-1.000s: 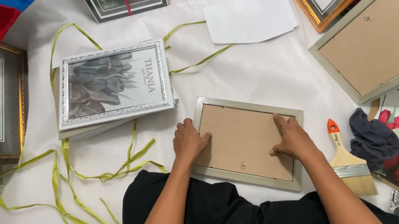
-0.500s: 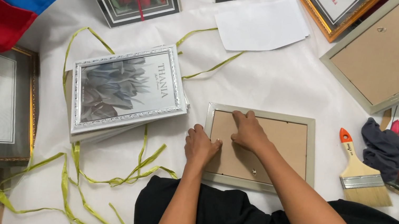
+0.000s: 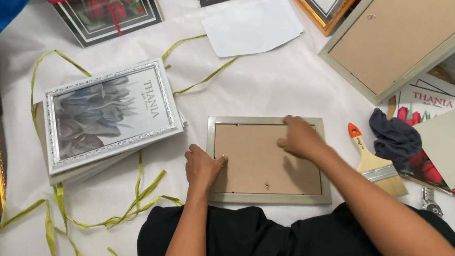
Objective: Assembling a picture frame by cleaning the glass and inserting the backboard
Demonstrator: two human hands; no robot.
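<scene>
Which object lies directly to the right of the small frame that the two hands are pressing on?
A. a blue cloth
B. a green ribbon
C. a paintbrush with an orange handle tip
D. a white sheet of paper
C: the paintbrush lies on the white surface just right of the face-down frame, beyond the right hand; the left hand rests on the frame's left edge.

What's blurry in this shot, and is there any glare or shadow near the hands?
Head view: the right hand is smeared by motion blur, while the left hand on the frame's edge looks sharp. The right forearm casts a soft shadow on the brown backing. Light is even, with no strong glare; the brush is sharp.
</scene>
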